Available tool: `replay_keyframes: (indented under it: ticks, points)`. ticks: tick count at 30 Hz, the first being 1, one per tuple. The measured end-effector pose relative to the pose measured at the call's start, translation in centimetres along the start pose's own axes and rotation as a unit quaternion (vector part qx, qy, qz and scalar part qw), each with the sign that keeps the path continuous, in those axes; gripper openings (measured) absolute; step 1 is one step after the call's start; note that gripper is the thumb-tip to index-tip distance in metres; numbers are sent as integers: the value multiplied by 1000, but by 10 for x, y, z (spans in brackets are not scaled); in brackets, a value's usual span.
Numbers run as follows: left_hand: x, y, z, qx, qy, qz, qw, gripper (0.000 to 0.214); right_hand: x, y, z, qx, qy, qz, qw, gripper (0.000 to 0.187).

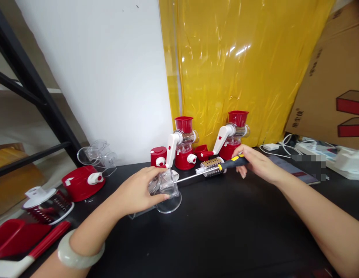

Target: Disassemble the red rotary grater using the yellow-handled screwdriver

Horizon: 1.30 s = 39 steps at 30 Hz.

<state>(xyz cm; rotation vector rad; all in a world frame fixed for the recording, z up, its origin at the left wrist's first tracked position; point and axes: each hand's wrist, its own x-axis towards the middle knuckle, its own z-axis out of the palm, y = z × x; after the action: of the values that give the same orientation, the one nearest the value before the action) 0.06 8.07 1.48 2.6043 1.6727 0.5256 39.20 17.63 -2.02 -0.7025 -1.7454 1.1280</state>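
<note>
A pale bangle (78, 255) (worn on the left wrist) sits toward seven o'clock, a red-and-white crank (48, 241) at eight. Toward six, the left hand (139, 189) grips a clear housing (170, 188) over the black tabletop (214, 231). Between three and four, the right hand (256, 164) clasps a screwdriver (233, 161), its shaft reaching the housing. Behind: a metal drum (209, 170) at four, two grinders (184, 139) near centre and at three.

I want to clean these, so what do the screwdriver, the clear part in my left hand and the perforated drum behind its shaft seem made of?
Screwdriver: shaft likely metal, shiny silver; handle probably matte plastic or rubber, dark with yellow. Clear part: glossy, probably plastic, see-through, though glass is possible. Perforated drum: apparently polished metal, from its bright glints.
</note>
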Motion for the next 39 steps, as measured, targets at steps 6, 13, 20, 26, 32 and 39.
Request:
replay_keyframes:
  ticks: [6, 13, 20, 26, 32, 39]
  points:
    - [0, 0, 0, 3, -6, -9, 1000, 69, -3, -7, -2, 63, 4, -7, 998, 40]
    - [-2, 2, -3, -3, -12, -11, 1000, 68, -1, 2, 2, -44, 19, 34, 998, 47]
    - [-1, 2, -2, -3, 1, -2, 1000, 66, -2, -9, 5, 55, 30, -7, 998, 47]
    - [-1, -1, 0, -5, 3, 0, 1000, 66, 0, 1, 5, -34, 37, 14, 999, 47]
    - [-1, 1, -1, -3, -11, -10, 1000, 67, -1, -8, 7, 81, 51, -11, 995, 47]
    - [-1, 3, -2, -6, -4, -5, 1000, 66, 1, 5, 4, -56, 69, -1, 996, 42]
